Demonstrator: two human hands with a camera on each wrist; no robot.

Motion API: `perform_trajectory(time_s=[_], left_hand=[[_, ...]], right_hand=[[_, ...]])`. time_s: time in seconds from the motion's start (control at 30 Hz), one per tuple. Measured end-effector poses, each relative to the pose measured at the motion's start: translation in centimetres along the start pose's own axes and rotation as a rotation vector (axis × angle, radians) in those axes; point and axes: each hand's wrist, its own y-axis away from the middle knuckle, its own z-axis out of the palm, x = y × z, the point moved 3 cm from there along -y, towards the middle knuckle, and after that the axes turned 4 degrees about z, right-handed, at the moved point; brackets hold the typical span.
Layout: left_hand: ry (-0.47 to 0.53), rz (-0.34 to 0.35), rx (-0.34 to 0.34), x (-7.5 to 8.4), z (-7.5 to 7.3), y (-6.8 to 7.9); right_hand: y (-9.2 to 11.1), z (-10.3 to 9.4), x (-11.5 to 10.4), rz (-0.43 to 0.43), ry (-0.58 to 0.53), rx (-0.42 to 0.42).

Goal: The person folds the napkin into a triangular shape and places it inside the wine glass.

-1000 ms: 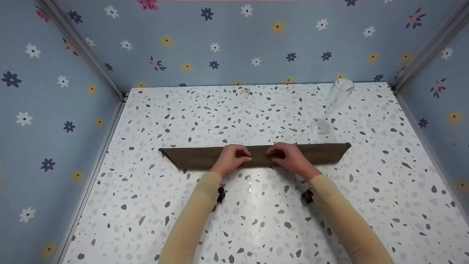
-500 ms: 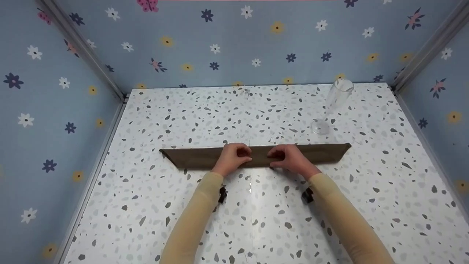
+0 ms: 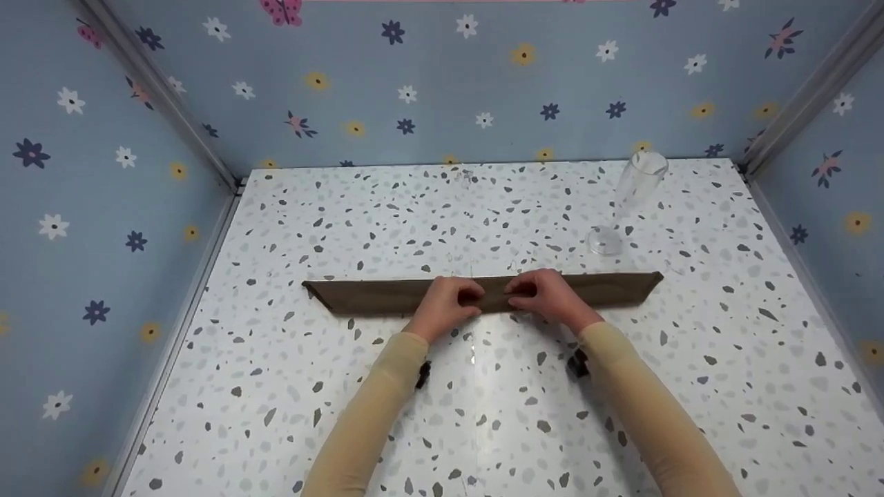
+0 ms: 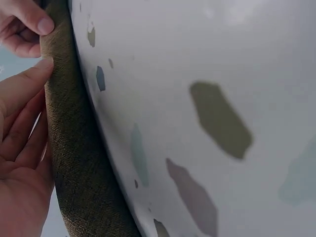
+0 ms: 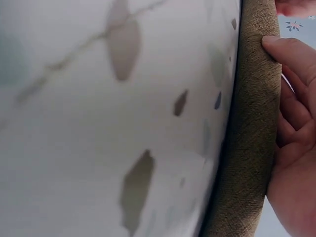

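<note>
A brown cloth napkin [image 3: 376, 297], folded into a long strip with slanted ends, lies across the table. My left hand [image 3: 442, 309] holds the strip left of its middle, thumb on the near side and fingers on the far side. Just to the right, my right hand [image 3: 552, 298] pinches the strip in the same way. In the left wrist view the thumb [image 4: 29, 81] presses the upper edge of the woven cloth [image 4: 79, 148]. The right wrist view has the other thumb [image 5: 291, 54] on the cloth [image 5: 249, 133]. Fingertips behind the cloth are partly hidden.
A clear stemmed glass [image 3: 639, 183] stands upright at the back right, beyond the napkin's right end. Flower-patterned walls [image 3: 442, 76] enclose the speckled white table [image 3: 331, 221] at the back and both sides. Dark wrist devices [image 3: 577, 363] show under the sleeves.
My left hand has shifted slightly right, nearer the right hand. The right hand stays nearly in place, and the strip looks slightly narrower. The glass has not moved.
</note>
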Motion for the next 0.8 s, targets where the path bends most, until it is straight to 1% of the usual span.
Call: perform_trajectory(time_s=[0.07,0.17,0.3,0.43,0.57,0.67,0.73,0.8], left_hand=[[-0.033,-0.003,-0.010,-0.1,0.1,0.0],[-0.051,-0.013,-0.009,-0.4,0.2,-0.1],[-0.014,-0.017,0.006,-0.8,0.1,-0.4],[0.038,-0.027,0.013,-1.2,0.0,-0.8],[0.073,-0.045,0.004,-1.5,-0.1,-1.2],[0.096,-0.055,-0.008,-1.6,-0.2,-1.3],[0.116,-0.062,-0.014,-1.7,-0.2,-1.4],[0.137,-0.074,-0.016,-1.7,-0.3,-1.5]], right_hand=[[-0.2,-0.1,0.0,0.005,0.003,-0.012],[-0.5,-0.2,-0.1,-0.007,-0.004,-0.031],[-0.7,-0.5,-0.1,-0.023,-0.029,-0.038],[-0.7,-0.8,0.1,-0.037,-0.028,-0.009],[-0.3,-1.2,0.1,-0.069,-0.028,0.053],[0.2,-1.3,-0.1,-0.101,-0.054,0.098],[0.5,-1.3,-0.4,-0.124,-0.074,0.108],[0.7,-1.2,-0.6,-0.141,-0.087,0.100]])
